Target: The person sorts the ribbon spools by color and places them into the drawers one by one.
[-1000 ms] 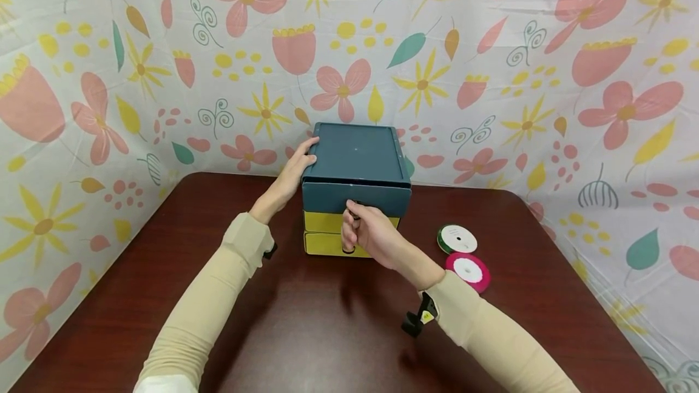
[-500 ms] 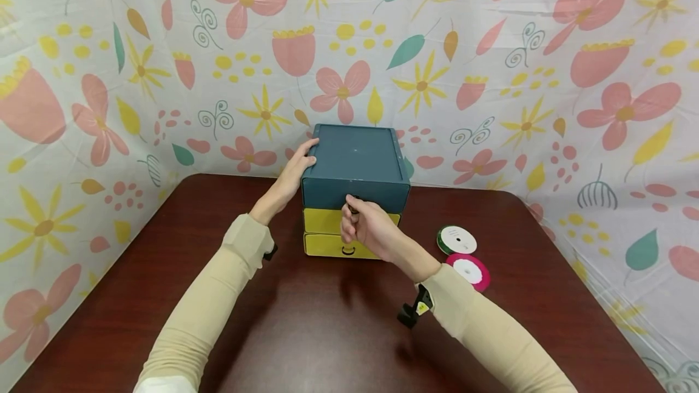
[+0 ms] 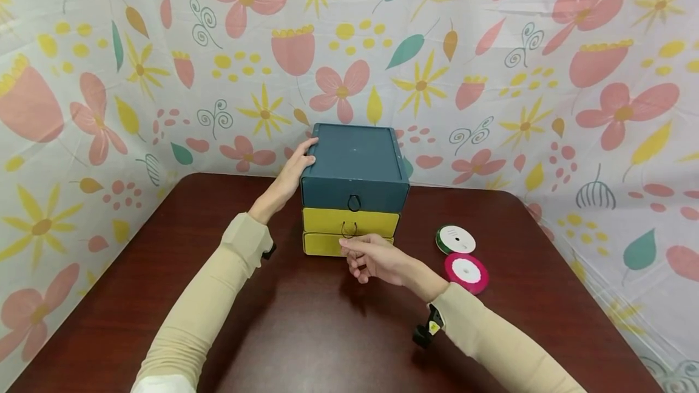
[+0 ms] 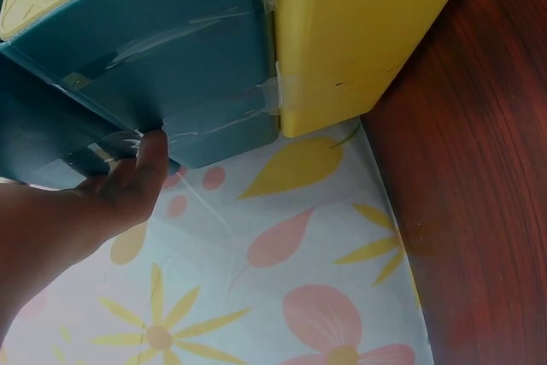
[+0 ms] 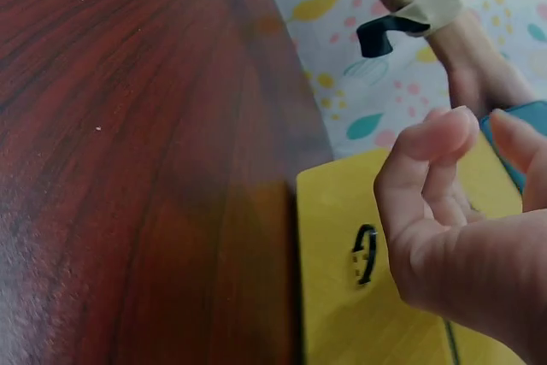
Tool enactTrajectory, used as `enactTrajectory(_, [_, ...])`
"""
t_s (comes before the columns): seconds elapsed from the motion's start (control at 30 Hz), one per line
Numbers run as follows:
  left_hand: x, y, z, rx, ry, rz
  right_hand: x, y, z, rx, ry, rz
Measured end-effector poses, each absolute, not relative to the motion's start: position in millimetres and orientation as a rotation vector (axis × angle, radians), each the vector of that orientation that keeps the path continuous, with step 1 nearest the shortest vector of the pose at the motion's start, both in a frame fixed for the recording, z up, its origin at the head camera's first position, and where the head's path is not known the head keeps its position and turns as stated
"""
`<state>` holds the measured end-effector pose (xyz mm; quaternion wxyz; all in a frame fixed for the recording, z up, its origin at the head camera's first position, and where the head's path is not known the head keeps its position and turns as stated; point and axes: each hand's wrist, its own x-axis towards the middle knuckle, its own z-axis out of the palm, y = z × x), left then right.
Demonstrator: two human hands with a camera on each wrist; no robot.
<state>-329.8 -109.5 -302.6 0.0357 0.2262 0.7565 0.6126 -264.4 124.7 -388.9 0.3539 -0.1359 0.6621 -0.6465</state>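
A small chest of drawers (image 3: 355, 153) has a dark blue top and top drawer (image 3: 327, 193) over two yellow drawers. My left hand (image 3: 289, 174) rests against the blue upper left side, its fingertips at the top edge; the left wrist view shows the same hand (image 4: 120, 190) touching the blue wall. In front of the bottom yellow drawer (image 3: 322, 244) is my right hand (image 3: 377, 259), fingers loosely bent with nothing between them and the thumb. Black loop handles (image 3: 354, 202) show on the drawer fronts, including the lowest handle (image 5: 367, 254) in the right wrist view.
To the right of the chest, a white-faced ribbon spool (image 3: 456, 239) with green edging lies partly against a magenta ribbon spool (image 3: 480, 281). Both are on the dark red-brown wooden table (image 3: 306, 332). A flower-patterned cloth (image 3: 349, 41) hangs close behind.
The blue top drawer has gone in, and the gap under the lid has closed. My right hand has left that drawer's handle and dropped lower; my left hand has stayed put.
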Motion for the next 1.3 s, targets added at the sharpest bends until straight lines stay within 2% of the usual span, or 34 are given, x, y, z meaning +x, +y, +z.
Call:
enactTrajectory(0.17, [-329.4, -109.6, -302.4, 0.694, 2.336, 1.877, -273.0, 121.7, -394.8, -0.253, 1.676, -1.730])
enactTrajectory(0.5, [-331.7, -108.8, -307.3, 0.720, 2.300, 1.880, -280.4, 114.5, -398.3, -0.236, 1.509, -1.923])
enactTrajectory(0.87, [-333.0, -110.5, -305.4, 0.717, 2.322, 1.880, -274.2, 114.1, -399.1, -0.273, 1.504, -1.947])
enactTrajectory(1.3, [-334.2, -110.9, -304.2, 0.717, 2.314, 1.889, -250.6, 115.1, -401.5, -0.328, 1.473, -1.938])
